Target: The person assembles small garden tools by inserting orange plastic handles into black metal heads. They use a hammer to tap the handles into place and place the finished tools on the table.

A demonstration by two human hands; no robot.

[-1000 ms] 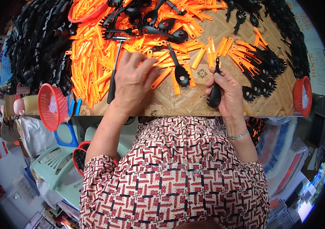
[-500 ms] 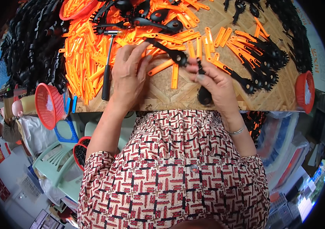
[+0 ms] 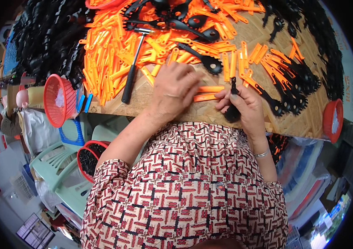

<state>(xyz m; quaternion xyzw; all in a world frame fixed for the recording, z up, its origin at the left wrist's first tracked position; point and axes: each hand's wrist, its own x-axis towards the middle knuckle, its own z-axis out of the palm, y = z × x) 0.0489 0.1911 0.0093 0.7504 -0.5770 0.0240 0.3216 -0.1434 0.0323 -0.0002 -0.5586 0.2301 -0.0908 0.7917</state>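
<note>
The right hand is holding a thin-necked black tool. The left hand is curling, full or not I cannot tell, with a shiny-topped hammer lying at its ten o'clock.

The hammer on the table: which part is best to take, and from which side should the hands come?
Probably best by the black grip, coming from the person's side and slightly right: the hammer lies with its thick grip toward the person, bare table along the grip's right, while its head lies up among the orange strips.
</note>
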